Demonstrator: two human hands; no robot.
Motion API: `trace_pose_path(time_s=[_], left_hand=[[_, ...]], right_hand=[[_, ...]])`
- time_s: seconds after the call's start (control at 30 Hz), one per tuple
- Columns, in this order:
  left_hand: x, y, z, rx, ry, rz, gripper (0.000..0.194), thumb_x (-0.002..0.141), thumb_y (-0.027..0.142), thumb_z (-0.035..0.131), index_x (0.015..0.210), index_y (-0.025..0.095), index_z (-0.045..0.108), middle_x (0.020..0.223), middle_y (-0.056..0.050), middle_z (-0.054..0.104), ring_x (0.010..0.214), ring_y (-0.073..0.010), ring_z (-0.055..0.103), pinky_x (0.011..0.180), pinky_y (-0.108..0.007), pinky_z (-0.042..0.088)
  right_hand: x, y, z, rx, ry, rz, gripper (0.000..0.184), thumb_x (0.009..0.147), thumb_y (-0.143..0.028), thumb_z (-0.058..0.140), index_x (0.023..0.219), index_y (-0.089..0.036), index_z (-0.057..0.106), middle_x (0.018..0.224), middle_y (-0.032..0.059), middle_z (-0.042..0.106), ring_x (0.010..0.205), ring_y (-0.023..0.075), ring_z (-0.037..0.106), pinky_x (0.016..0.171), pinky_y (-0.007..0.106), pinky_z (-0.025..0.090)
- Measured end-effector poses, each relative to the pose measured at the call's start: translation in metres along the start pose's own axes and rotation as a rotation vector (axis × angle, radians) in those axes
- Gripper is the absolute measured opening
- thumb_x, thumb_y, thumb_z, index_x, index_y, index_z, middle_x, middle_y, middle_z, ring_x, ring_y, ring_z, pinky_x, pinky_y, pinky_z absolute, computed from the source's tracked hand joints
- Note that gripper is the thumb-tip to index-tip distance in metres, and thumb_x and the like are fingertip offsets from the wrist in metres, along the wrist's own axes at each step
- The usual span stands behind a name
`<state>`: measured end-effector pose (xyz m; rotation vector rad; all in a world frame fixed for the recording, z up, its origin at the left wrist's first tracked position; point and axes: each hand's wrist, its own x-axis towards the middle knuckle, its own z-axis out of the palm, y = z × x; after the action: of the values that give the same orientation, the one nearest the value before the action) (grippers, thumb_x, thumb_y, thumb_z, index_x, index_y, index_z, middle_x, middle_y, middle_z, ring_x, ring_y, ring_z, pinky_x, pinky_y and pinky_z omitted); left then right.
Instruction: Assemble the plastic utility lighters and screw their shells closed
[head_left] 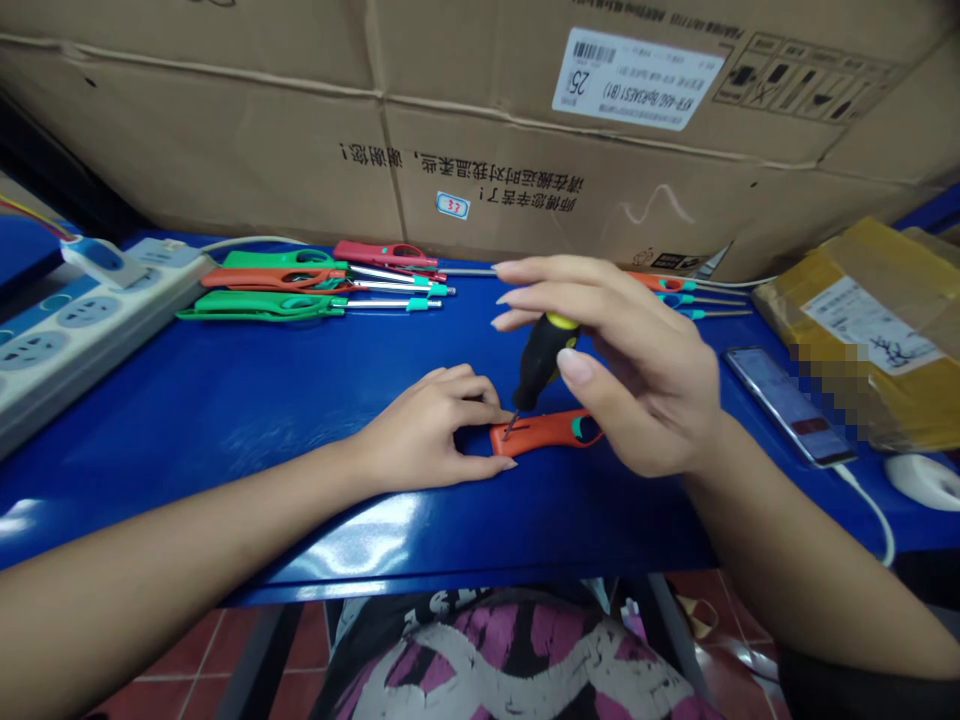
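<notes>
My left hand (442, 430) pinches the end of an orange gas lighter (551, 430) between thumb and fingers, pressing it to the blue table. A black and yellow screwdriver (537, 365) stands tilted over the lighter, its tip on the orange body near my left fingertips. My right hand (637, 360) is around the screwdriver's handle, thumb on the near side and fingers stretched past the far side. Part of the handle's top and the lighter's right end are hidden behind my right hand.
Several green, orange and red lighters (262, 305) lie along the back before a large cardboard box (285, 140). A white power strip (97, 310) is at left. To the right are a phone (787, 405), a taped parcel (862, 330) and a white mouse (926, 480).
</notes>
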<state>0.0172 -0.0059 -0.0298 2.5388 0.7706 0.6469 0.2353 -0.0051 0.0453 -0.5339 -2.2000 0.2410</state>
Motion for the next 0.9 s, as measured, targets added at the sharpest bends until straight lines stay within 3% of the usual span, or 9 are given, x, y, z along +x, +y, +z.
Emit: trace_pose_path(time_s=[0.07, 0.2, 0.27, 0.37, 0.53, 0.63, 0.7, 0.77, 0.9], left_hand=[[0.0, 0.0, 0.0, 0.003, -0.003, -0.002, 0.034, 0.088, 0.047, 0.072, 0.112, 0.022, 0.075, 0.106, -0.007, 0.07, 0.099, -0.0243, 0.061, 0.092, -0.041, 0.046], [0.001, 0.0, -0.001, -0.003, 0.0, -0.005, 0.033, 0.086, 0.046, 0.074, 0.108, 0.021, 0.076, 0.101, -0.007, 0.07, 0.096, -0.0244, 0.061, 0.087, -0.039, 0.047], [0.0, 0.001, -0.001, -0.012, 0.004, -0.012, 0.033, 0.086, 0.046, 0.074, 0.107, 0.021, 0.075, 0.104, -0.007, 0.07, 0.098, -0.0248, 0.061, 0.089, -0.04, 0.048], [0.0, 0.002, -0.001, -0.019, 0.003, -0.015, 0.03, 0.087, 0.045, 0.073, 0.107, 0.022, 0.076, 0.107, -0.007, 0.072, 0.102, -0.026, 0.062, 0.095, -0.042, 0.047], [0.001, 0.002, 0.0, -0.025, -0.016, -0.022, 0.028, 0.087, 0.044, 0.073, 0.107, 0.024, 0.076, 0.106, -0.006, 0.071, 0.101, -0.0248, 0.062, 0.093, -0.04, 0.048], [0.001, 0.001, 0.0, -0.006, 0.008, -0.013, 0.032, 0.087, 0.045, 0.073, 0.11, 0.024, 0.075, 0.107, -0.006, 0.071, 0.099, -0.0243, 0.062, 0.093, -0.041, 0.048], [0.001, 0.001, 0.001, -0.001, 0.012, -0.013, 0.032, 0.087, 0.046, 0.073, 0.109, 0.022, 0.076, 0.106, -0.006, 0.071, 0.099, -0.025, 0.062, 0.093, -0.042, 0.047], [0.001, 0.001, 0.001, 0.0, 0.016, -0.014, 0.031, 0.087, 0.046, 0.073, 0.105, 0.022, 0.076, 0.104, -0.006, 0.071, 0.099, -0.0256, 0.062, 0.091, -0.042, 0.048], [0.002, 0.003, 0.0, 0.006, 0.013, -0.01, 0.027, 0.086, 0.043, 0.075, 0.101, 0.021, 0.076, 0.103, -0.007, 0.071, 0.097, -0.0248, 0.062, 0.087, -0.04, 0.049]], right_hand=[[0.0, 0.0, 0.001, 0.046, 0.013, 0.033, 0.031, 0.1, -0.033, 0.053, 0.129, -0.027, 0.062, 0.117, 0.0075, 0.072, 0.104, 0.0251, 0.07, 0.089, 0.046, 0.061], [0.0, -0.001, 0.002, -0.073, 0.112, -0.116, 0.027, 0.092, -0.037, 0.069, 0.117, -0.026, 0.069, 0.093, 0.0048, 0.073, 0.089, 0.0227, 0.071, 0.08, 0.04, 0.063], [0.002, -0.005, 0.0, -0.079, 0.049, -0.131, 0.032, 0.096, -0.033, 0.062, 0.126, -0.022, 0.065, 0.107, 0.0082, 0.073, 0.099, 0.0238, 0.07, 0.088, 0.042, 0.062], [0.002, -0.011, -0.003, 0.026, -0.112, -0.036, 0.041, 0.101, -0.019, 0.045, 0.14, -0.021, 0.055, 0.138, 0.0098, 0.063, 0.117, 0.0239, 0.066, 0.103, 0.046, 0.055], [0.002, -0.011, -0.001, -0.097, 0.026, -0.091, 0.021, 0.094, -0.031, 0.064, 0.115, -0.029, 0.069, 0.099, 0.0041, 0.072, 0.095, 0.0227, 0.07, 0.084, 0.04, 0.062], [0.001, -0.009, -0.004, -0.151, -0.017, -0.065, 0.028, 0.097, -0.035, 0.062, 0.124, -0.03, 0.066, 0.108, 0.0056, 0.071, 0.104, 0.0237, 0.068, 0.091, 0.042, 0.06], [0.0, -0.01, -0.006, -0.067, -0.12, -0.009, 0.035, 0.101, -0.03, 0.052, 0.136, -0.03, 0.058, 0.12, 0.0059, 0.069, 0.115, 0.0234, 0.065, 0.098, 0.044, 0.057], [-0.001, -0.011, -0.007, 0.026, -0.159, 0.039, 0.036, 0.102, -0.028, 0.052, 0.137, -0.029, 0.057, 0.118, 0.005, 0.07, 0.113, 0.0224, 0.067, 0.096, 0.043, 0.058], [-0.001, -0.011, -0.004, -0.03, 0.024, 0.015, 0.03, 0.09, -0.035, 0.072, 0.12, -0.028, 0.068, 0.098, 0.004, 0.072, 0.092, 0.0226, 0.07, 0.083, 0.04, 0.062]])
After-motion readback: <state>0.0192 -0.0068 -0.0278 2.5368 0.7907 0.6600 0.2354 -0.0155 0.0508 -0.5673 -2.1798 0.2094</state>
